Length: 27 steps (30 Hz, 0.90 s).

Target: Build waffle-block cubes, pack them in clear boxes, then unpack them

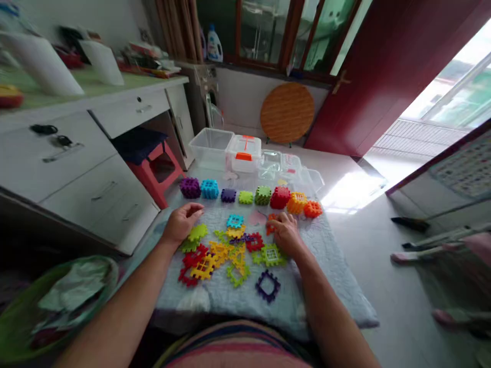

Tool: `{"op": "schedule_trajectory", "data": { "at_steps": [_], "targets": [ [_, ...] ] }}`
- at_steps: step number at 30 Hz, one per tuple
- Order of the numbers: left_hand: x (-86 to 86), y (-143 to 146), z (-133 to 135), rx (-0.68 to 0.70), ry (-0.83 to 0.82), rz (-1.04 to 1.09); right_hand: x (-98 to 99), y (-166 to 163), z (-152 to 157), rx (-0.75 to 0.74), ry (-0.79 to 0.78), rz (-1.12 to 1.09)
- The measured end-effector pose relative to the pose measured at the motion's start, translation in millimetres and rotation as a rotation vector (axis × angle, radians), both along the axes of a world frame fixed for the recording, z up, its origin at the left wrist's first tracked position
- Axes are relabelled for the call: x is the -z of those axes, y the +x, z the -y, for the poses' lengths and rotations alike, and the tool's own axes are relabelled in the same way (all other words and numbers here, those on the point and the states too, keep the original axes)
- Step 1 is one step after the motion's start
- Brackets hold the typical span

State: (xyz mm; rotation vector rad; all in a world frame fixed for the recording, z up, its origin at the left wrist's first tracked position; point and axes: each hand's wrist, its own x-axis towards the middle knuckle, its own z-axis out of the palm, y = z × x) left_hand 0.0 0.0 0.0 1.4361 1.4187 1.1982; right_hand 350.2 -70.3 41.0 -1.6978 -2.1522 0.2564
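Observation:
My right hand [288, 232] has its fingers closed on an orange interlocking plastic tile [271, 224] at the right of the loose pieces. My left hand [182, 223] is at the left, beside a light green tile [198, 232], with its fingers loosely bent, thumb apart, and no piece visible in them. Between the hands lies a loose spread of tiles: a cyan window tile [235, 221], yellow tiles [204, 267], red tiles [198, 255], a green window tile [270, 254] and a dark purple frame [268, 286]. Some overlap one another.
Behind the spread runs a row of colour-sorted stacks, from purple [190, 188] and cyan [209, 189] to red [280, 197], yellow [296, 203] and orange [313, 209]. Clear plastic boxes [211, 148] stand at the cloth-covered table's [326, 276] far edge. A red stool [159, 171] is at left.

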Motion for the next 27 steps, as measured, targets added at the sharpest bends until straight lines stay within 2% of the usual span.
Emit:
{"op": "schedule_trajectory", "data": {
  "at_steps": [6, 16, 19, 24, 27],
  "targets": [
    [-3.2, -2, 2, -0.012, 0.003, 0.005, 7.4, 9, -6, -0.012, 0.042, -0.044],
    [-6.0, 1, 4, -0.021, -0.003, 0.045, 3.7, 20, -7, 0.007, 0.120, -0.178],
    [-5.8, 1, 3, -0.024, -0.001, 0.044, 2.0, 15, -5, 0.052, 0.118, -0.100],
    [-8.7, 2, 6, -0.018, -0.002, 0.047, -5.1, 0, 2, 0.213, 0.097, 0.197],
    [-9.9, 2, 6, -0.024, -0.007, 0.049, -7.8, -7, 5, 0.242, 0.065, 0.267]
  ]
}}
